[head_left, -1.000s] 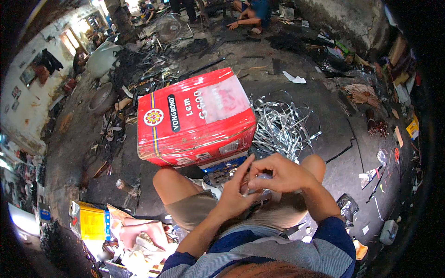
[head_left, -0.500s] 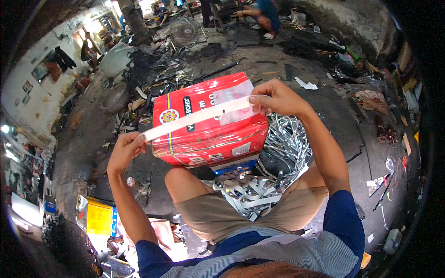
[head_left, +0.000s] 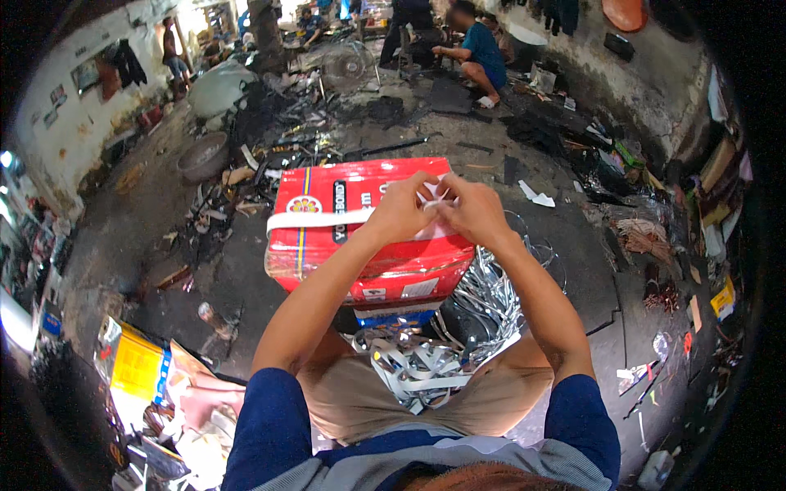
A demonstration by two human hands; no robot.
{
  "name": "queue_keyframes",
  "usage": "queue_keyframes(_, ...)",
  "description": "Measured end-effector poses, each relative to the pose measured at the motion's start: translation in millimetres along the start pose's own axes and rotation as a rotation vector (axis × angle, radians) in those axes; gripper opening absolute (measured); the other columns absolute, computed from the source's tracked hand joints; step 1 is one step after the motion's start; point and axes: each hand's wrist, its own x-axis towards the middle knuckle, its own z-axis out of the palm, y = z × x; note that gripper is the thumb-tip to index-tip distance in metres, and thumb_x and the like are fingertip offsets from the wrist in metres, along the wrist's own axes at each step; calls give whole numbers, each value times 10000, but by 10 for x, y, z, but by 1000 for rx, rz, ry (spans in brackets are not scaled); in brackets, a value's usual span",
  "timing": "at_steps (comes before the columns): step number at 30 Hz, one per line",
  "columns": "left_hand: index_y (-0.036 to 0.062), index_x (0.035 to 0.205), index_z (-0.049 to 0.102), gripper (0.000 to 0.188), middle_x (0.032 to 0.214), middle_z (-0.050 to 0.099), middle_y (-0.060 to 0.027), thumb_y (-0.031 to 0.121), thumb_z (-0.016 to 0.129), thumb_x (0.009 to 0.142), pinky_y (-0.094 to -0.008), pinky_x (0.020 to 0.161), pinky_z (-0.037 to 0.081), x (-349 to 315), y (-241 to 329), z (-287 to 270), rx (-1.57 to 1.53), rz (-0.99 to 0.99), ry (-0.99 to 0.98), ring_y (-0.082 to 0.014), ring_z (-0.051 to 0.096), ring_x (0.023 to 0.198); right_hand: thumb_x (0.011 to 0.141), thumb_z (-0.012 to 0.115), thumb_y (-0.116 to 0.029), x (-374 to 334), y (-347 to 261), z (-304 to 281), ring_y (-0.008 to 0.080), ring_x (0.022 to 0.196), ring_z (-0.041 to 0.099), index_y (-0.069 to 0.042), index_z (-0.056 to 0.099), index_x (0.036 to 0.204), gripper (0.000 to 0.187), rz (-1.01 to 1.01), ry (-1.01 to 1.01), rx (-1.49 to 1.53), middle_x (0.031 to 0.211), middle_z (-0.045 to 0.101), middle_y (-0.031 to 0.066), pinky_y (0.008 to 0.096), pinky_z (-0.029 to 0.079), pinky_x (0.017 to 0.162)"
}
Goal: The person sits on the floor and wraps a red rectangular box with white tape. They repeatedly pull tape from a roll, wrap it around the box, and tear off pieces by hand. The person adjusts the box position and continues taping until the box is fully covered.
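A red cardboard box (head_left: 327, 262), shiny as if wrapped in clear film, stands in front of my knees. Across its top runs a white strip (head_left: 323, 219), its left end reaching the box's left edge. At the strip's right end my left hand (head_left: 399, 209) and my right hand (head_left: 479, 214) meet, fingers closed and pinching the strip between them. The fingers partly hide that end. Loose silvery strips (head_left: 417, 364) lie in a heap between my thighs, and more silvery strips (head_left: 495, 290) pile up right of the box. Something blue (head_left: 401, 318) shows beneath the box.
A yellow package (head_left: 137, 365) and scraps lie at my left. Farther off are a round basin (head_left: 203, 157), a fan (head_left: 348, 65) and scattered dark offcuts. A person in a teal top (head_left: 481, 53) crouches at the back. Bundled strands (head_left: 643, 237) lie at the right.
My left hand has moved right from the strip's left end to join my right hand. The strip, earlier stretched between my hands, now lies over the box. The view has tilted up.
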Motion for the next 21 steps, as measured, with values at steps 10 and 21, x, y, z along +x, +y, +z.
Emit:
queue_keyframes(10, 13, 1012, 679, 236, 905, 693, -168, 44, 673, 779, -400, 742, 548, -77, -96, 410, 23, 82, 284, -316, 688, 808, 825, 738, -152, -105, 99, 59, 284, 752, 711, -54, 668, 1008, 219, 43, 37, 272, 877, 729, 152, 385, 534, 697)
queue_keyframes(21, 22, 962, 714, 152, 907, 664, -146, 102, 705, 832, -390, 712, 543, -182, -81, 408, 62, 125, 282, -307, 679, 785, 846, 763, -224, -262, 105, -107, 252, 754, 629, -101, 775, 1008, 203, -72, 54, 53, 908, 649, 72, 373, 503, 698)
